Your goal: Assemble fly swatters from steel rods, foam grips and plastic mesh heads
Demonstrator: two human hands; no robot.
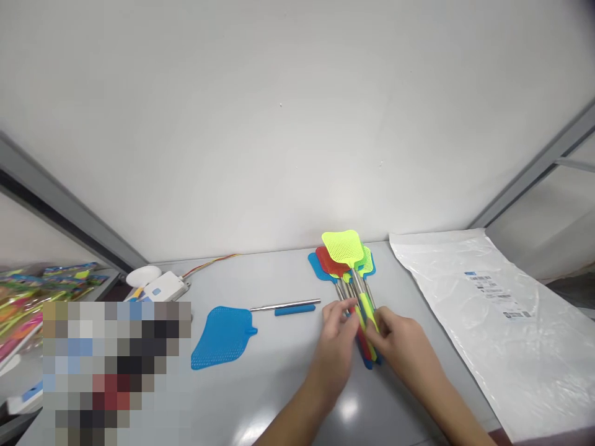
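Observation:
A bundle of fly swatters (344, 249) lies on the grey table, with yellow-green, red and blue mesh heads toward the wall, metal rods and coloured grips. My left hand (338, 331) closes on the bundle's handles from the left. From the right, my right hand (394, 334) is closed around the same handles, the yellow-green grip showing between both hands. Left of them lie a loose blue swatter head (224, 336), a thin metal rod (290, 305) and a blue grip (294, 310), all apart from the bundle. My fingers hide part of the handles.
A large white plastic mailer bag (465, 310) with printed labels covers the right side. At the back left sit a white device (165, 287) with wires and a white oval object (144, 275). Colourful packaged items (69, 279) lie far left. A pixelated patch hides the lower left.

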